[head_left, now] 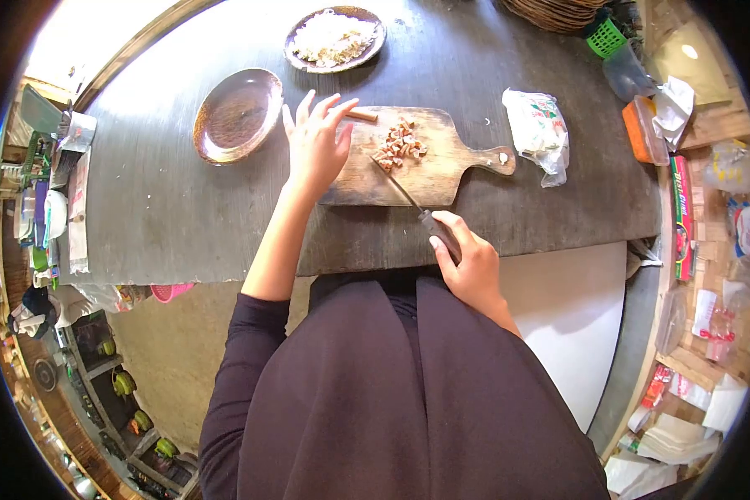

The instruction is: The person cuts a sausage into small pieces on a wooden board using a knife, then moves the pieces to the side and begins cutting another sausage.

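Note:
A wooden cutting board [442, 150] lies on the dark table, its handle pointing right. Small brown chopped pieces [402, 145] form a pile on it. My right hand [472, 262] is closed round the dark handle of a knife [404, 190], whose tip reaches the lower left of the pile. Over the board's left part, my left hand [315, 146] has its fingers spread and holds nothing. A brown uncut stick-like piece [362, 116] lies by its fingertips at the board's upper edge. An oval brown plate [238, 117] sits left of that hand.
A plate [378, 52] of pale shredded food [333, 38] stands at the back. Right of the board lies a white plastic packet [537, 133]. Farther right are an orange container [643, 133], a green basket [606, 38] and wrapped goods. A utensil holder [78, 132] stands at the left.

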{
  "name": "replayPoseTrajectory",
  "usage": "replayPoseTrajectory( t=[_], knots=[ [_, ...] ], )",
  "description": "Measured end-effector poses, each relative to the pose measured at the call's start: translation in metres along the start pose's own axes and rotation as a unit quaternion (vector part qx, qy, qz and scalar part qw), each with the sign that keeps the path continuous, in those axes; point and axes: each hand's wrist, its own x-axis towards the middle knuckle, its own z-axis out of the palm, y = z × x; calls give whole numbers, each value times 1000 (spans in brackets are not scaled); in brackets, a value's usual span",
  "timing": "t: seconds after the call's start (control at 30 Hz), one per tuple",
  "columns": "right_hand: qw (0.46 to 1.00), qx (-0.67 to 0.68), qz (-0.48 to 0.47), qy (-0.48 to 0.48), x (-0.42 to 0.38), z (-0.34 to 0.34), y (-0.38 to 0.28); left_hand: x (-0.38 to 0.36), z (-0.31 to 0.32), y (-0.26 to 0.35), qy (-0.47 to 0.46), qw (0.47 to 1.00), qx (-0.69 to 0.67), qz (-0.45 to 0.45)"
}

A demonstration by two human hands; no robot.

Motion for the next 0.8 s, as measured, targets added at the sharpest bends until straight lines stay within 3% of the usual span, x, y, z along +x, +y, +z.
replayPoseTrajectory(
  t=[0.23, 0.33, 0.4, 0.47, 0.57, 0.67, 0.73, 0.8],
  knots=[
    [999, 21, 3, 33, -2, -7, 1, 17, 12, -4, -26, 998, 52, 26],
    [998, 39, 30, 25, -2, -8, 0, 17, 5, -5, 8, 997, 68, 47],
    [997, 64, 40, 21, -1, -9, 0, 14, -3, -5, 17, 999, -30, -29],
    [994, 92, 64, 1, 0, -14, -2, 9, -16, -7, 35, 994, -97, -28],
    [986, 142, 92, -14, -3, -13, 5, -4, -37, -8, 12, 988, -149, -44],
    [982, 165, 91, 7, -3, -10, 12, -18, -53, -4, -8, 992, -126, 1],
    [982, 168, 86, 20, -2, -11, 14, -26, -57, -7, -98, 987, -119, 52],
    [984, 148, 101, 15, 0, -13, 12, -30, -54, -4, -135, 982, -128, 31]
  ],
)
